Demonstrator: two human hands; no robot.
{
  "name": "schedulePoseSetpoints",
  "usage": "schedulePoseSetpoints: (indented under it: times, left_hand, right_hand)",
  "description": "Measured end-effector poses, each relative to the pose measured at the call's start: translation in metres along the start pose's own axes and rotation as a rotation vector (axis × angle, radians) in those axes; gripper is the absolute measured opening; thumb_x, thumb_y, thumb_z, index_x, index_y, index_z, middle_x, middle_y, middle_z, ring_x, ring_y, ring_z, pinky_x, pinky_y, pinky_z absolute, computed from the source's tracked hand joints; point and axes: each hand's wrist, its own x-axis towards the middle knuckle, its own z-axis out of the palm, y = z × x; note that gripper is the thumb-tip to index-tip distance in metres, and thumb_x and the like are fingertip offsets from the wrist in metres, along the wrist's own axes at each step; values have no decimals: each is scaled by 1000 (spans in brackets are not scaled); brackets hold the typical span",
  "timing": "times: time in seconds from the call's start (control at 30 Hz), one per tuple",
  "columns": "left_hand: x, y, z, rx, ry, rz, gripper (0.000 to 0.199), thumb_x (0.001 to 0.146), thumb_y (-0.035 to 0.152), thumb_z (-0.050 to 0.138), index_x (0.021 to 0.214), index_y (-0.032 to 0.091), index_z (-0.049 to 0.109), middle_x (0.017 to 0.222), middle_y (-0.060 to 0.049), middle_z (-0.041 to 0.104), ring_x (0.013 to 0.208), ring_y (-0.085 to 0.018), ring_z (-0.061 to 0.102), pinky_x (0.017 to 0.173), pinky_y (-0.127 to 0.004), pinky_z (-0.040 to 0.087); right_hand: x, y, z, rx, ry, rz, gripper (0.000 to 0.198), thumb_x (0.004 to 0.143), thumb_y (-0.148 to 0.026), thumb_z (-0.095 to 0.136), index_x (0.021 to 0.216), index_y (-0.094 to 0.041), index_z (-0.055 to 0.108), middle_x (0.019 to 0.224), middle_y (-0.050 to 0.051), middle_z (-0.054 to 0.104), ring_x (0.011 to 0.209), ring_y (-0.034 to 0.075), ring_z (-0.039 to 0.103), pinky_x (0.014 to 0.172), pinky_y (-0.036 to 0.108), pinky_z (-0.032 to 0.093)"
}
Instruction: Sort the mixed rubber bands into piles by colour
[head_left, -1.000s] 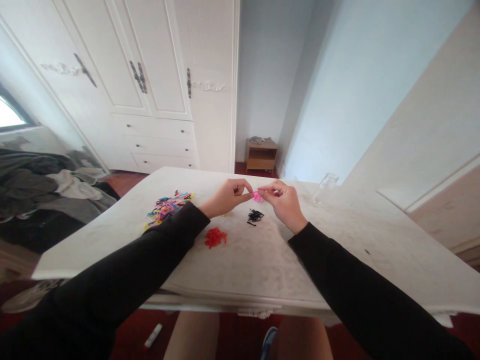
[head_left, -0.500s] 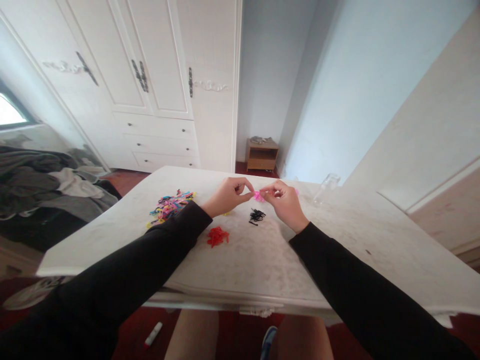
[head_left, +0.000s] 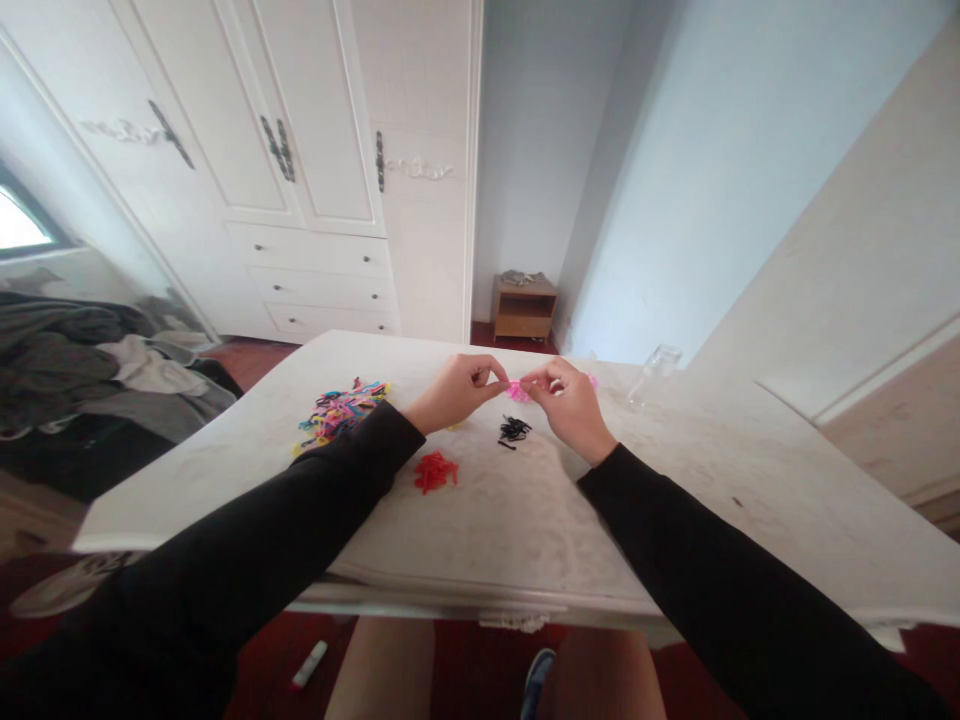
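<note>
My left hand (head_left: 466, 388) and my right hand (head_left: 566, 400) meet over the far middle of the table, thumb and forefinger pinched on each. Between the fingertips is a small bunch of pink rubber bands (head_left: 517, 391), gripped from both sides. Just nearer to me lies a little heap of black rubber bands (head_left: 514, 430). Red rubber bands (head_left: 436, 472) form another heap below my left wrist. Beyond my left sleeve spreads a mixed-colour pile of rubber bands (head_left: 343, 408). A bit of yellow shows by my left palm, mostly hidden.
A clear glass jar (head_left: 655, 374) lies tilted on the white table (head_left: 525, 540), right of my hands. Behind the table stand a white wardrobe (head_left: 315, 270) and a small wooden nightstand (head_left: 523, 308). Clothes (head_left: 90, 350) are heaped at left. A white marker (head_left: 310, 664) lies on the floor.
Almost nothing differs. Both hands keep their pinch on the pink rubber bands in the same place, and the view has shifted very slightly.
</note>
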Motion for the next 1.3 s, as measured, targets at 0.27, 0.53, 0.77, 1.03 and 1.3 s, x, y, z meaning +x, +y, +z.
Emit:
schedulePoseSetpoints:
  times: [0.27, 0.53, 0.77, 1.03, 1.3]
  left_hand:
    - [7, -6, -13, 75, 93, -38, 12, 80, 21, 68, 70, 15, 66, 52, 9, 25, 52, -9, 24, 55, -26, 21]
    - [6, -5, -8, 85, 79, -17, 12, 81, 24, 67, 72, 15, 66, 53, 8, 26, 52, -9, 26, 55, -25, 22]
    - [1, -3, -2, 58, -12, 15, 16, 84, 30, 67, 78, 15, 69, 54, 9, 26, 52, -9, 25, 54, -25, 21]
    - [1, -2, -4, 90, -9, 10, 13, 83, 27, 66, 77, 15, 69, 52, 8, 29, 52, -9, 27, 54, -25, 21]
    - [9, -10, -19, 117, 127, -32, 10, 78, 18, 66, 68, 15, 63, 53, 9, 24, 52, -9, 25, 55, -25, 22]
  right_hand:
    - [14, 12, -18, -58, 205, 53, 7, 78, -20, 67, 70, -20, 65, 73, 0, 56, 68, 15, 52, 69, 32, 43]
    - [11, 14, -11, -43, 143, 38, 8, 79, -24, 66, 73, -20, 65, 76, 0, 57, 70, 15, 53, 69, 32, 43]
    - [5, 10, -3, -25, -73, 9, 11, 84, -29, 68, 80, -19, 69, 81, 0, 56, 75, 14, 56, 67, 29, 43]
    - [6, 8, -5, -18, -47, 0, 11, 82, -27, 69, 74, -20, 66, 79, 0, 56, 74, 14, 55, 66, 29, 42]
    - [17, 17, -20, -24, 206, 58, 8, 77, -22, 64, 70, -20, 60, 77, 0, 55, 71, 16, 52, 63, 30, 39]
